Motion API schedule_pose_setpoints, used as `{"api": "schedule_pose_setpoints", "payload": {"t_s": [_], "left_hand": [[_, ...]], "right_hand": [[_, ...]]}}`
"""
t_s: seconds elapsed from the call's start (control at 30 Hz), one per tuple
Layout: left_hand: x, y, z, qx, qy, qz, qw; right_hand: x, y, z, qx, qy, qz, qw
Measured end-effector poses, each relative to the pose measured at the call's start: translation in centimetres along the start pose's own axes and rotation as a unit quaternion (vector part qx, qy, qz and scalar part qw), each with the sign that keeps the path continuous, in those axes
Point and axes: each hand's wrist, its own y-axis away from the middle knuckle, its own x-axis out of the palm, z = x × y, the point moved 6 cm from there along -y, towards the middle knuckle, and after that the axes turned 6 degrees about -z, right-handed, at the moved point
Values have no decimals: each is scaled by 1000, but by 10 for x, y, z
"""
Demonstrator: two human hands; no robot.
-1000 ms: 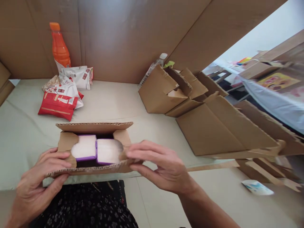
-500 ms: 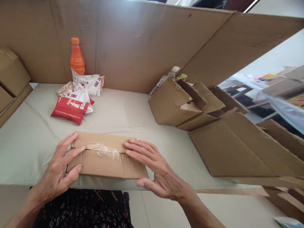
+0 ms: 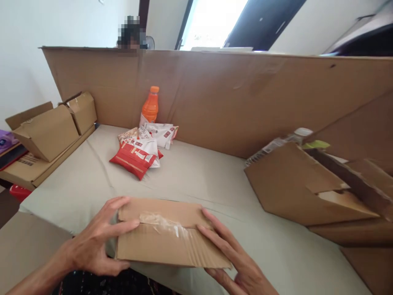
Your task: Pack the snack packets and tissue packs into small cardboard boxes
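Observation:
A small closed cardboard box (image 3: 166, 246) is held between my hands at the near edge of the cloth-covered table (image 3: 196, 170). Clear, wrinkled tape (image 3: 164, 223) runs along its middle seam. My left hand (image 3: 100, 239) grips its left end, with fingers on top and the thumb low at the near corner. Around the right end curls my right hand (image 3: 235, 254), its fingers over the top edge and its thumb under the near corner. Beyond the box lie a red snack packet (image 3: 132, 162) and white snack packets (image 3: 161, 135), with an orange drink bottle (image 3: 150, 107) upright behind them.
A tall cardboard wall (image 3: 215, 98) bounds the far side. Open cardboard boxes stand at left (image 3: 50, 131) and right (image 3: 285, 184). A clear plastic bottle (image 3: 276, 145) leans behind the right one. Past the wall, a person's head (image 3: 132, 35) shows, blurred out.
The view has swung left, bringing the left-hand boxes and the room beyond the wall into sight. My hands have closed around the box's ends; earlier they lay flatter on it.

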Motion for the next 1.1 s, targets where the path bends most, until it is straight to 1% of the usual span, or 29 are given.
{"api": "schedule_pose_setpoints", "payload": {"t_s": [0.03,0.1,0.17,0.2,0.27,0.3,0.33,0.4,0.43,0.5,0.57,0.63,0.7,0.77,0.83,0.9,1.0,1.1], "left_hand": [[-10,14,0,-16,-26,-25,999],[-32,43,5,-63,-86,-73,992],[-57,68,14,-115,-162,-125,972],[-69,77,20,-135,-203,-150,958],[-89,86,32,-157,-278,-208,925],[-97,86,39,-162,-308,-235,908],[-104,83,49,-167,-332,-260,891],[-111,67,77,-195,-360,-295,863],[-112,55,94,-213,-366,-304,853],[-111,24,136,-249,-365,-307,843],[-109,-12,179,-272,-360,-309,837],[-109,-47,221,-297,-354,-314,829],[-110,-78,257,-321,-350,-317,821],[-112,-101,285,-343,-348,-316,813],[-114,-117,305,-361,-349,-314,805],[-113,-129,319,-375,-354,-314,797],[-110,-141,332,-390,-361,-319,785],[-113,-151,341,-396,-360,-316,783]], "right_hand": [[11,-15,3,-11,-21,18,1000],[40,-54,10,-33,-76,51,995],[77,-100,20,-49,-135,60,988],[97,-124,23,-47,-160,49,985],[134,-165,23,-1,-192,-3,981],[153,-179,23,21,-205,-22,978],[170,-187,24,36,-213,-30,976],[202,-189,27,36,-212,-9,976],[215,-182,29,26,-202,13,979],[234,-162,32,5,-166,58,984],[242,-141,33,-6,-130,85,988],[244,-129,32,-7,-112,86,990],[243,-125,32,-4,-117,78,990],[243,-126,31,0,-131,74,989],[242,-128,30,8,-149,70,986],[241,-130,29,19,-167,65,984],[237,-130,30,35,-191,57,979],[235,-132,31,48,-205,56,976]]}}
